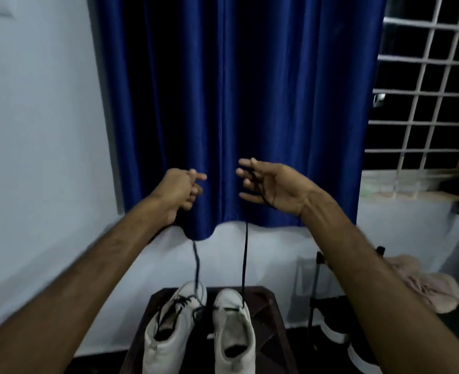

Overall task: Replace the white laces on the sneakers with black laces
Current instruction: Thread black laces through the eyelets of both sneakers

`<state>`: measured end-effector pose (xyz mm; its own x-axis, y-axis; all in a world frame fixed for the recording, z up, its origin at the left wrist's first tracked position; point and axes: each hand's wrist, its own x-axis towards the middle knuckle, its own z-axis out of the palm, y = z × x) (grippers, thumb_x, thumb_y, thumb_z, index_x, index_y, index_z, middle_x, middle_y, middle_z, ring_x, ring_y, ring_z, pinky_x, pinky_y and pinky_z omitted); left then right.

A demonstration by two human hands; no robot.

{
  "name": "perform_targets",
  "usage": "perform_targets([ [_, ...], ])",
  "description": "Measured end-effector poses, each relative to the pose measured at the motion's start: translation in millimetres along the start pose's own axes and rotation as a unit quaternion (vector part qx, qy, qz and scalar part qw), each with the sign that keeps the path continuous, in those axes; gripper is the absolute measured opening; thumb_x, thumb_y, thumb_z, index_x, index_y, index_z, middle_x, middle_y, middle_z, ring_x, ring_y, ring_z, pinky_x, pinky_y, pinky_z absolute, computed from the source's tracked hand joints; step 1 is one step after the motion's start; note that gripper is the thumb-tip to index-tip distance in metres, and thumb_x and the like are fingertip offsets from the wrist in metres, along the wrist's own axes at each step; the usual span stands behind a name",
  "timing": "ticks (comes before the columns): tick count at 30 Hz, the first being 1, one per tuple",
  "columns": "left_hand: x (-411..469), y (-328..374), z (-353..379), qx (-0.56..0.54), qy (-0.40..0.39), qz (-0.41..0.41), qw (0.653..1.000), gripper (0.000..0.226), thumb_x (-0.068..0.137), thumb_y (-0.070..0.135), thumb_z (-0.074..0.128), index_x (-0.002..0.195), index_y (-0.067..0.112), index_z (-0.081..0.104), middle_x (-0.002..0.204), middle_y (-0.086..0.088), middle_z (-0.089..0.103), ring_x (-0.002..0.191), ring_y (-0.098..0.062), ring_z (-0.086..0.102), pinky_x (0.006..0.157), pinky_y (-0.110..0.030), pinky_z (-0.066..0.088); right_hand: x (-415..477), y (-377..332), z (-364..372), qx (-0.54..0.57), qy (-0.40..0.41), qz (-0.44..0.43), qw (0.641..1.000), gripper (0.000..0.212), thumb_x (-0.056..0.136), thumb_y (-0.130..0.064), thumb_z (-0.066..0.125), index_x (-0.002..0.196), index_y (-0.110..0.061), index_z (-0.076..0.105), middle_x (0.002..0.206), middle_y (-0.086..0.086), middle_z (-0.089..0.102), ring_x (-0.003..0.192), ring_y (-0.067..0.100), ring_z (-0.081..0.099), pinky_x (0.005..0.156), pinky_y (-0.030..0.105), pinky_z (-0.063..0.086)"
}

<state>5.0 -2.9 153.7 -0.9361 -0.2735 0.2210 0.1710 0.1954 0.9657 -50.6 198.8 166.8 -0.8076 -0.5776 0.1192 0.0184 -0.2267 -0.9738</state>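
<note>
Two white sneakers stand side by side on a dark wooden stool [266, 303], toes pointing away from me. The left sneaker [169, 330] carries black lacing up its front. The right sneaker [233, 333] has a black lace [245, 260] through its eyelets near the toe. Both ends of that lace rise taut to my raised hands. My left hand [181, 193] is closed around one end. My right hand [271, 184] holds the other end, which runs across its palm and fingers.
A blue curtain [236, 103] hangs straight ahead, with a white wall to the left. A barred window [427, 85] is at the right. A dark rack [317, 292] with pink cloth [422, 282] and other shoes stands right of the stool.
</note>
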Motion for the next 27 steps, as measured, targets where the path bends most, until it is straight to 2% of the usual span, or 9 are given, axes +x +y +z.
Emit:
perform_targets([
  [6, -5, 99, -18, -0.191, 0.009, 0.071, 0.979, 0.019, 0.094, 0.012, 0.029, 0.093, 0.011, 0.048, 0.05, 0.005, 0.038, 0.034, -0.004, 0.024, 0.03, -0.016, 0.016, 6, -70, 48, 0.044, -0.003, -0.136, 0.99, 0.03, 0.099, 0.0, 0.037, 0.113, -0.009, 0.062, 0.104, 0.006, 0.072, 0.089, 0.015, 0.071, 0.079, 0.03, 0.059],
  [11, -4, 135, -20, -0.149, -0.003, 0.149, 0.978, 0.031, 0.093, -0.003, 0.026, 0.104, 0.009, 0.053, 0.059, -0.002, 0.058, 0.039, -0.005, 0.037, 0.034, -0.016, 0.026, 6, -73, 70, -0.04, 0.046, -0.193, 0.979, 0.022, 0.096, 0.008, 0.047, 0.106, 0.0, 0.064, 0.092, 0.011, 0.073, 0.087, 0.017, 0.071, 0.085, 0.029, 0.058],
  [15, -5, 147, -31, -0.059, -0.09, 0.262, 0.959, 0.022, 0.106, 0.007, 0.031, 0.116, 0.01, 0.05, 0.098, -0.006, 0.074, 0.078, -0.014, 0.067, 0.069, -0.026, 0.057, -2, -72, 76, -0.112, 0.111, -0.247, 0.956, 0.008, 0.093, -0.007, 0.061, 0.093, -0.002, 0.066, 0.081, 0.014, 0.073, 0.071, 0.018, 0.072, 0.07, 0.027, 0.06],
  [17, -4, 153, -35, 0.005, -0.065, 0.329, 0.942, 0.016, 0.104, 0.012, 0.04, 0.114, 0.009, 0.052, 0.103, -0.003, 0.075, 0.089, -0.017, 0.071, 0.078, -0.03, 0.059, -6, -73, 75, -0.199, 0.164, -0.291, 0.921, 0.013, 0.093, -0.015, 0.063, 0.089, -0.003, 0.067, 0.073, 0.013, 0.073, 0.066, 0.023, 0.072, 0.066, 0.032, 0.061],
  [20, 1, 168, -41, 0.019, 0.018, 0.406, 0.913, 0.005, 0.097, 0.011, 0.057, 0.098, 0.006, 0.058, 0.095, -0.004, 0.076, 0.081, -0.022, 0.073, 0.071, -0.034, 0.058, -8, -79, 70, -0.344, 0.225, -0.315, 0.855, 0.02, 0.093, -0.029, 0.063, 0.085, -0.011, 0.063, 0.061, 0.008, 0.07, 0.053, 0.02, 0.068, 0.058, 0.033, 0.057],
  [22, 5, 177, -47, 0.009, 0.065, 0.429, 0.901, 0.004, 0.093, 0.01, 0.063, 0.09, 0.008, 0.062, 0.091, -0.005, 0.076, 0.076, -0.023, 0.074, 0.067, -0.037, 0.057, -8, -81, 65, -0.493, 0.277, -0.292, 0.772, 0.032, 0.092, -0.048, 0.057, 0.08, -0.018, 0.059, 0.058, 0.001, 0.067, 0.051, 0.014, 0.063, 0.058, 0.033, 0.053],
  [24, 3, 177, -50, 0.006, 0.088, 0.432, 0.898, 0.005, 0.092, 0.011, 0.065, 0.087, 0.009, 0.065, 0.089, -0.005, 0.076, 0.073, -0.023, 0.073, 0.064, -0.035, 0.058, -8, -82, 58, -0.578, 0.322, -0.28, 0.696, 0.043, 0.088, -0.059, 0.055, 0.08, -0.017, 0.059, 0.065, -0.002, 0.065, 0.062, 0.015, 0.061, 0.058, 0.033, 0.048],
  [26, -2, 155, -48, 0.035, 0.087, 0.41, 0.907, 0.008, 0.092, 0.013, 0.066, 0.089, 0.006, 0.068, 0.087, -0.004, 0.076, 0.065, -0.024, 0.072, 0.056, -0.031, 0.056, -7, -71, 46, -0.604, 0.331, -0.283, 0.667, 0.044, 0.087, -0.055, 0.058, 0.081, -0.012, 0.061, 0.083, -0.001, 0.058, 0.08, 0.017, 0.053, 0.062, 0.032, 0.04],
  [27, -3, 140, -46, 0.059, 0.079, 0.394, 0.914, 0.01, 0.092, 0.014, 0.065, 0.09, 0.005, 0.068, 0.084, -0.004, 0.076, 0.061, -0.023, 0.07, 0.052, -0.029, 0.055, -3, -65, 39, -0.601, 0.322, -0.279, 0.676, 0.041, 0.088, -0.051, 0.06, 0.078, -0.011, 0.061, 0.089, 0.002, 0.052, 0.086, 0.017, 0.047, 0.066, 0.031, 0.038],
])
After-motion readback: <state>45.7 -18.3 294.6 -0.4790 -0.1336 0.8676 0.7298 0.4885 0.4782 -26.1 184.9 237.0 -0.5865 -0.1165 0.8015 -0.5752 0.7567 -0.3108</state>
